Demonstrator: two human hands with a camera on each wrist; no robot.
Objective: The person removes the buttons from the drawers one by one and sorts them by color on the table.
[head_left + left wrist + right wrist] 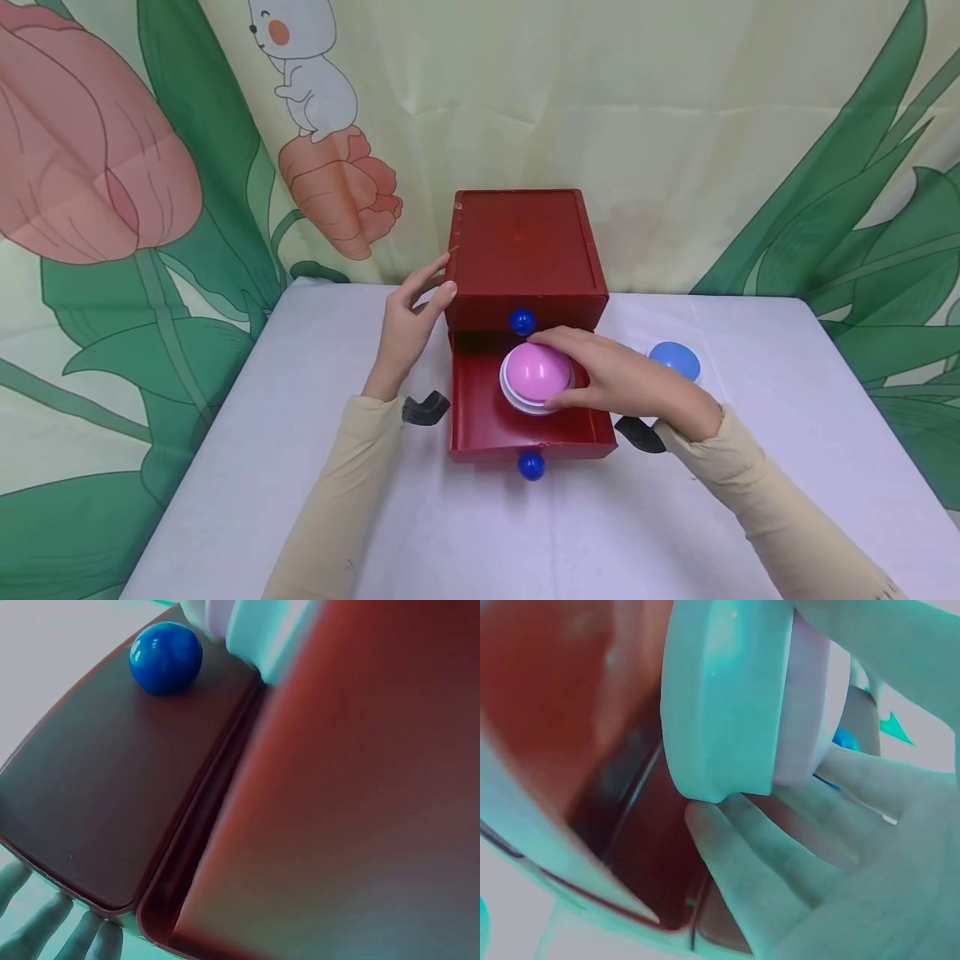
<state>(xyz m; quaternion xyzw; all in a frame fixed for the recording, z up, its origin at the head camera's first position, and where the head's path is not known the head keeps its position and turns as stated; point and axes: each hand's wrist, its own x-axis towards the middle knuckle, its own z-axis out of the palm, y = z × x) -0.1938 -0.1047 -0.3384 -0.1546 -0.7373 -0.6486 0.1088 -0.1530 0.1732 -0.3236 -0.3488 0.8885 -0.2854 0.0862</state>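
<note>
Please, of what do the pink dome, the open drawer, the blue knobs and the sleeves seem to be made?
Pink dome: probably smooth, glossy plastic, by its bright highlight. Open drawer: likely shiny plastic, since its red floor reflects light. Blue knobs: glossy, with small highlights; plastic or painted wood, I cannot tell. Sleeves: matte, soft fabric, by their wrinkles.

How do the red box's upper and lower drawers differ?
The upper drawer is shut, while the lower drawer is pulled out. The lower drawer shows its inside; the upper drawer shows only its front. Both are red, each with a round blue knob.
</note>
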